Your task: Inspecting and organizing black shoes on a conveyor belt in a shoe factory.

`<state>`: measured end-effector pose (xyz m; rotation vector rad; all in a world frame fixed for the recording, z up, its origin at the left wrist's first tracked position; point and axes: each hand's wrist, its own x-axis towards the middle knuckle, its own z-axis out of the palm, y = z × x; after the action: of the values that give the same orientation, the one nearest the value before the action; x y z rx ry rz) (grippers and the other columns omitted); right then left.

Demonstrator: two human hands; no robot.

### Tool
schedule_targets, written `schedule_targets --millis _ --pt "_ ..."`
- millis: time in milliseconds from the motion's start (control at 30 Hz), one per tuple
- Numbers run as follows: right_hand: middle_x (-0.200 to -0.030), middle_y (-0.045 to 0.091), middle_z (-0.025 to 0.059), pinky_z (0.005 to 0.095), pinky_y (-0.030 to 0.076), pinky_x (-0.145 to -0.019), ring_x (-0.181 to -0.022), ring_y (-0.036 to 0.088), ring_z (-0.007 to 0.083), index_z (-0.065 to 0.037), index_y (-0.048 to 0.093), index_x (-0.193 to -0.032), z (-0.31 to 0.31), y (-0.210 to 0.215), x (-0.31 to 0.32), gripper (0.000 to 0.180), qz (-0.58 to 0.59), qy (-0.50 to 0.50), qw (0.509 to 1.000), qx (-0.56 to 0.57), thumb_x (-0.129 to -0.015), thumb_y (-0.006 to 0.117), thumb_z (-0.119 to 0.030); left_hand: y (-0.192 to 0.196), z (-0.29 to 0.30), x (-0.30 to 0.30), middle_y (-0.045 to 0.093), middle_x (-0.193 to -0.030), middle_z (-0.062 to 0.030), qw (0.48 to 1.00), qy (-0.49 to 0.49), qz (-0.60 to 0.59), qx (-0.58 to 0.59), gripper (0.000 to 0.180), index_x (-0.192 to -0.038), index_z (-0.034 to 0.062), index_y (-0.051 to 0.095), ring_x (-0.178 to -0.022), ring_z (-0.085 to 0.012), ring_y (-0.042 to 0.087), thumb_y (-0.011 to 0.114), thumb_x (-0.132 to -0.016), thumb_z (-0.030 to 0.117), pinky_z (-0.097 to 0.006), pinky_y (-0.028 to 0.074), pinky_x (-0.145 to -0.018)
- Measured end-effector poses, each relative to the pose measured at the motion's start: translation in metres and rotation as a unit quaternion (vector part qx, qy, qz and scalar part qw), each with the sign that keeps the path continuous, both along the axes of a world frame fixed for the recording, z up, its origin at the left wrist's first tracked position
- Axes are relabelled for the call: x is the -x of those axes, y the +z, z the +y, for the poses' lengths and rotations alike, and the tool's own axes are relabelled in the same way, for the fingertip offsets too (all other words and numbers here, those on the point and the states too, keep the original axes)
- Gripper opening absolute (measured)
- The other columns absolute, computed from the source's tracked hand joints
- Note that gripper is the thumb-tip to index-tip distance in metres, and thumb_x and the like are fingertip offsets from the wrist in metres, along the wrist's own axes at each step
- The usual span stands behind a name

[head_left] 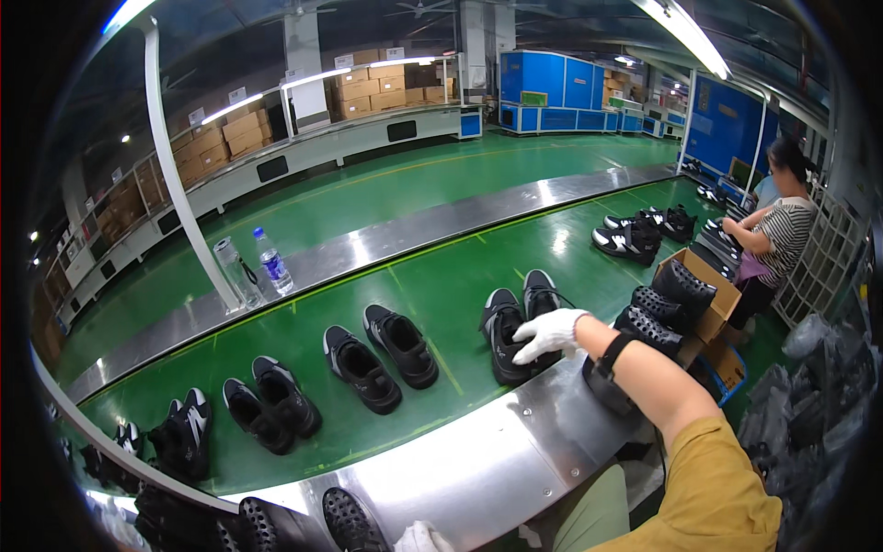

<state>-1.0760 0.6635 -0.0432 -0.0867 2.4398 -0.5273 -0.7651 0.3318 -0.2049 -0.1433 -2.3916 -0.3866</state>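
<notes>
My right hand point(549, 336), in a white glove, reaches over a black-and-grey sneaker point(502, 322) on the green conveyor belt point(451, 276). Its fingers are stretched and apart over the shoe's opening; how firmly they touch it I cannot tell. The matching sneaker point(540, 293) stands just to the right, with a loose lace beside it. At the lower edge, only the top of my white-gloved left hand point(423, 537) shows, its fingers mostly cut off. Near it, a black perforated shoe-shaped piece point(353, 521) rests by the metal ledge point(451, 451).
Several sneaker pairs point(363, 368) line the belt leftward. Two plastic bottles point(271, 261) stand on the far metal rail. At right, more black perforated pieces point(655, 304) lie by a cardboard box point(722, 299). A co-worker point(782, 221) handles shoes beyond it.
</notes>
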Motion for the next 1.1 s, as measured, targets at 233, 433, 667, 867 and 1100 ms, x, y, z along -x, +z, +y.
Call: schedule_targets --millis 233,433,667,867,1100 --pt "-0.124 0.072 0.0183 0.0420 0.052 -0.101 -0.117 0.068 0.0363 -0.010 0.074 -0.125 -0.032 -0.006 0.005 0.060 0.202 0.084 0.964 -0.153 -0.085 0.068 -0.055 -0.007 0.003 -0.004 0.072 -0.097 -0.0183 1.000 0.003 -0.007 0.021 0.022 -0.109 0.0029 0.072 -0.083 -0.0368 0.068 0.071 -0.092 0.018 -0.046 0.056 -0.072" --pt "-0.105 0.074 0.0193 0.0459 0.055 -0.085 -0.097 0.071 0.0379 -0.008 0.076 -0.111 -0.045 0.059 -0.093 0.055 0.158 0.184 0.970 -0.017 -0.088 0.062 -0.057 -0.018 0.013 0.011 0.071 -0.106 -0.0221 0.996 -0.010 -0.038 -0.075 0.031 -0.117 -0.0015 0.068 -0.095 -0.0397 0.067 0.070 -0.094 0.020 -0.048 0.055 -0.086" --pt "-0.095 0.069 0.0178 0.0499 0.055 -0.081 -0.091 0.069 0.0381 -0.012 0.070 -0.110 -0.048 0.008 -0.248 0.033 0.162 0.246 0.949 0.114 -0.095 0.061 -0.040 0.003 0.066 0.042 0.062 -0.134 -0.0284 0.932 -0.118 -0.160 -0.302 0.047 -0.136 -0.0062 0.058 -0.125 -0.0442 0.057 0.056 -0.104 0.028 -0.048 0.043 -0.111" --pt "-0.099 0.065 0.0164 0.0477 0.055 -0.084 -0.097 0.066 0.0358 -0.015 0.068 -0.111 0.074 0.001 -0.235 0.023 0.430 0.022 0.901 0.049 -0.093 0.064 -0.030 0.044 0.066 0.030 0.070 -0.115 -0.0248 0.937 -0.067 -0.102 -0.327 0.031 -0.120 -0.0042 0.069 -0.110 -0.0422 0.065 0.064 -0.099 0.018 -0.048 0.050 -0.099" --pt "-0.114 0.058 0.0181 0.0495 0.053 -0.090 -0.099 0.064 0.0392 -0.018 0.066 -0.120 0.134 -0.033 -0.215 0.029 0.417 0.033 0.897 -0.140 -0.092 0.060 -0.013 0.084 0.102 0.022 0.068 -0.104 -0.0174 0.967 -0.235 -0.069 -0.072 0.035 -0.109 0.0015 0.067 -0.101 -0.0392 0.064 0.080 -0.079 0.015 -0.048 0.050 -0.095"
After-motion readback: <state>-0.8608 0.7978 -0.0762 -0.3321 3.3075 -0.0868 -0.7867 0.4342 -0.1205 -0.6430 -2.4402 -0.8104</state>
